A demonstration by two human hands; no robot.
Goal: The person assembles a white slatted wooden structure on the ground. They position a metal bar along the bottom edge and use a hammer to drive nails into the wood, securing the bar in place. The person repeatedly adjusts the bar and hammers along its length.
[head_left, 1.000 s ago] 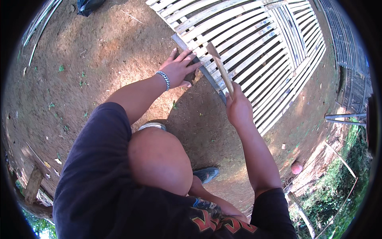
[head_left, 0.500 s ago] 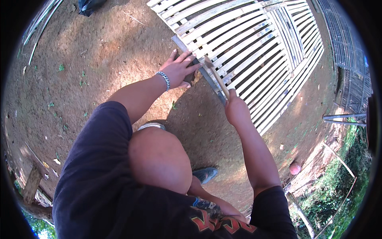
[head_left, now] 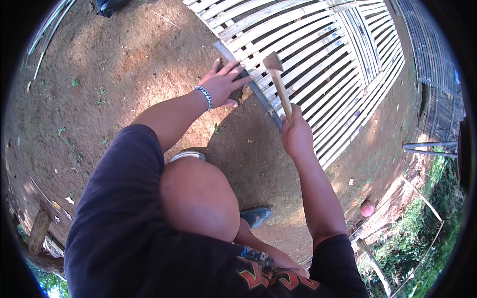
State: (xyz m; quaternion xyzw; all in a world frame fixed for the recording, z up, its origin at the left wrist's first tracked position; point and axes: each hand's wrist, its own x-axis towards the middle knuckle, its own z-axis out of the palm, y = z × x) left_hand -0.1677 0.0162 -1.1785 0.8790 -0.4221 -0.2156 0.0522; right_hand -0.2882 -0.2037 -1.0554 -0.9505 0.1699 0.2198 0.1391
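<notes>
My right hand (head_left: 297, 131) is closed around the wooden handle of a hammer (head_left: 281, 88). The hammer's head is raised above the pale slats of a bamboo panel (head_left: 318, 64). Along the panel's near left edge runs a grey strip (head_left: 266, 102). My left hand (head_left: 222, 84), with a chain bracelet at the wrist, lies with its fingers spread across that strip, their tips at the slat ends. Whether a nail sits under the fingers cannot be made out.
Brown bare soil (head_left: 114, 64) surrounds the panel. A dark plastic bag (head_left: 107, 7) and thin strips (head_left: 52, 37) lie at the far left. On the right are a reddish ball (head_left: 367, 208), a woven bamboo fence (head_left: 431, 54) and grassy ground. My bent knee (head_left: 198, 198) is close below my left arm.
The hammer's head has lifted from the panel's edge and swung up and slightly right. My left hand has stayed nearly in place on the strip.
</notes>
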